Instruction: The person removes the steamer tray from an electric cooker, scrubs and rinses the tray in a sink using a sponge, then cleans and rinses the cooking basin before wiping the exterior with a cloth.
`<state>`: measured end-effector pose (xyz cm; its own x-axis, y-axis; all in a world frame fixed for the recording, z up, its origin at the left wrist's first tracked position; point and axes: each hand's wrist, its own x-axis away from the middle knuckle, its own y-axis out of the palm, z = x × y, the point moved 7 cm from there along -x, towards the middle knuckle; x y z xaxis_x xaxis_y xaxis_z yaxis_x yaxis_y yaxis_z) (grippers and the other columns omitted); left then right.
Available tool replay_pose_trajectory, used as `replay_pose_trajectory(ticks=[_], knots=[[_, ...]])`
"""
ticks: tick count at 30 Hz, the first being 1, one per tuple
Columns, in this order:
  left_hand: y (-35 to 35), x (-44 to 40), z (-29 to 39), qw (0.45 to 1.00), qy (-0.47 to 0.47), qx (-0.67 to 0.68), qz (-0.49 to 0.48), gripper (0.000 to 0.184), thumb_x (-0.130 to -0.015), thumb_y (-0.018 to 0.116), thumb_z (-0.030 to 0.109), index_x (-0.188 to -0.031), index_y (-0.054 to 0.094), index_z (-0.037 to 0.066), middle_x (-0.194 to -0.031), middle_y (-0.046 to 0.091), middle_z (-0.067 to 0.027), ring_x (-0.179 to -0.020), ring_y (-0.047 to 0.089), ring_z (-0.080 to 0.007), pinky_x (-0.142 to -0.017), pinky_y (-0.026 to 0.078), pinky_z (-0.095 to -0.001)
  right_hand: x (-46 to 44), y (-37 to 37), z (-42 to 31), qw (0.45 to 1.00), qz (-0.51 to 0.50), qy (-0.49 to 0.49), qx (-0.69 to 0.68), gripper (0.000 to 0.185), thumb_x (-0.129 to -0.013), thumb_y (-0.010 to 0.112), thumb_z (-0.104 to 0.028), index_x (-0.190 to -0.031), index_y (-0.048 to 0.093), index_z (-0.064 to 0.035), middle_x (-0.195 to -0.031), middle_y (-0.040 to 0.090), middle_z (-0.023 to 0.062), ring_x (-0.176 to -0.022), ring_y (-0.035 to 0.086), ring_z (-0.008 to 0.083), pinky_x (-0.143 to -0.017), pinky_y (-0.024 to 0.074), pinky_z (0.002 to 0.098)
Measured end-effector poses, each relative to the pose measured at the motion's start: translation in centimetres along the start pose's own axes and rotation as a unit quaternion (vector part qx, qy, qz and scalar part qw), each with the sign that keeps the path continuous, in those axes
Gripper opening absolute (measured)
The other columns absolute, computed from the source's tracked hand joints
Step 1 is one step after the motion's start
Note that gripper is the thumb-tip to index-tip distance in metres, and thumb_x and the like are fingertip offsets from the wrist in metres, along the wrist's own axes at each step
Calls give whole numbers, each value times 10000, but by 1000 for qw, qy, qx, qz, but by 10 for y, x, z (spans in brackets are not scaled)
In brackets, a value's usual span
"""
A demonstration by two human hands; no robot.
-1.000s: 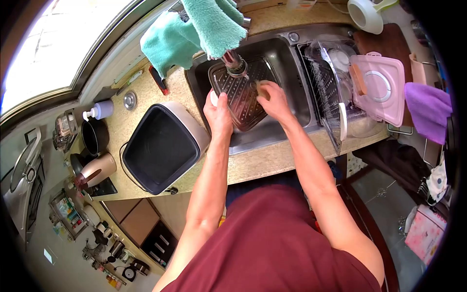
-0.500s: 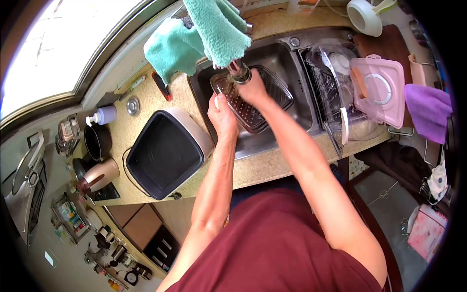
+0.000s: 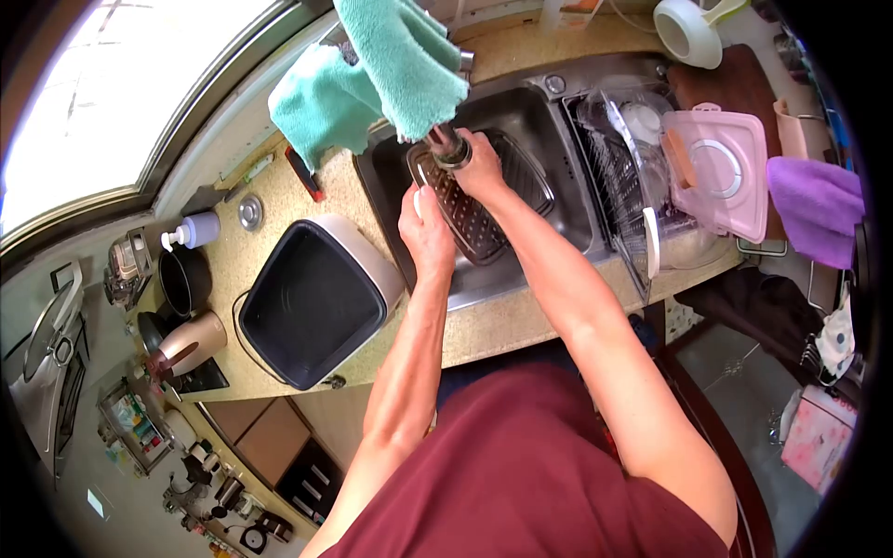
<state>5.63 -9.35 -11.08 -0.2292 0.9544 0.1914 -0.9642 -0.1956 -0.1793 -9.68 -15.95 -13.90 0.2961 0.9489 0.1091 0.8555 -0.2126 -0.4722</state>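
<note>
Over the left basin of the steel sink [image 3: 577,219], my left hand [image 3: 428,232] is closed on the near-left edge of a dark perforated tray [image 3: 470,214]. A small white piece shows by its thumb; I cannot make out what it is. My right hand [image 3: 481,169] is closed against the metal end of the faucet [image 3: 449,149], its fingertips partly hidden behind it. Under that wrist the tray continues, and a dark ridged part [image 3: 523,172] lies to the right in the basin. Turquoise cloths [image 3: 409,70] hang over the faucet and hide its upper part.
Left of the sink stands a large black-lined bin-shaped container [image 3: 312,302] with a cord beside it. Farther left are a pump bottle [image 3: 197,230], a black pot [image 3: 184,274] and a beige kettle [image 3: 193,339]. A dish rack [image 3: 619,177] and pink lid [image 3: 721,172] stand right.
The whole view has shifted slightly. Both hands keep nearly the same places at the tray and faucet.
</note>
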Motion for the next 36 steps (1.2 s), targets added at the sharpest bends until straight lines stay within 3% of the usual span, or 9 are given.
replay_pose_trajectory(ticks=[6,12,14,18,22,28,31,34,36], knots=[[-1,-4,9,999,27,24,13,399,-1046,522,268,-1244,618,-66,-952,664,-62,-851,578,-132,-793,489,-307,28,7,-28,991,9,-122,-59,240,-932,539,-210,-1102,664,-95,-1009,641,192,-1014,616,416,-871,517,509],[6,-9,-1,998,3,55,-15,380,-1070,499,242,-1281,587,-62,-1132,673,-90,-983,613,-143,-888,489,-289,31,-2,-14,999,-25,33,33,316,-876,613,-131,-1187,630,-80,-1071,608,233,-1026,605,446,-903,484,527],[10,-11,8,997,-15,70,-31,385,-1071,497,243,-1290,582,-63,-1143,670,-86,-986,606,-145,-889,479,-288,55,-3,-26,995,15,-89,-40,327,-894,573,-123,-1216,629,-95,-1076,614,241,-1046,594,443,-913,482,523],[5,-5,2,996,-9,84,-38,380,-1069,502,244,-1283,587,-59,-1134,678,-82,-1001,607,-142,-912,472,-294,5,-17,41,991,10,131,35,293,-905,596,-135,-1185,674,-99,-1080,639,216,-1026,626,413,-898,509,486],[6,-18,-7,996,-25,79,-27,419,-1058,520,277,-1252,599,-86,-1024,686,-78,-913,604,-129,-833,496,-289,73,-10,-10,996,-3,-68,-55,290,-862,578,-82,-1126,696,-76,-1008,622,197,-994,617,389,-883,499,489],[15,-4,18,997,18,20,-79,377,-1031,572,231,-1256,601,-70,-1053,686,-65,-909,612,-128,-834,498,-278,8,-24,43,995,19,92,35,283,-896,555,-88,-1153,673,-102,-1056,613,212,-1027,608,410,-884,501,479],[28,-10,8,965,-74,226,-107,352,-984,643,169,-1283,595,-10,-1115,665,-35,-931,621,-112,-839,503,-280,58,-24,-2,997,33,-68,-27,310,-868,573,-81,-1158,679,-104,-1071,616,212,-1012,610,413,-898,505,468],[26,-1,-4,959,-111,240,-107,340,-1021,590,172,-1302,561,-17,-1168,651,-65,-978,631,-141,-871,517,-313,54,-28,13,998,43,-46,-18,329,-875,561,-83,-1181,680,-110,-1093,622,191,-1011,617,401,-906,510,458],[28,0,2,956,-119,242,-113,354,-1031,574,196,-1315,549,-13,-1179,649,-73,-987,638,-152,-879,525,-328,24,-37,53,991,-2,118,-57,315,-918,532,-93,-1199,672,-117,-1125,617,196,-1059,611,381,-913,507,447]])
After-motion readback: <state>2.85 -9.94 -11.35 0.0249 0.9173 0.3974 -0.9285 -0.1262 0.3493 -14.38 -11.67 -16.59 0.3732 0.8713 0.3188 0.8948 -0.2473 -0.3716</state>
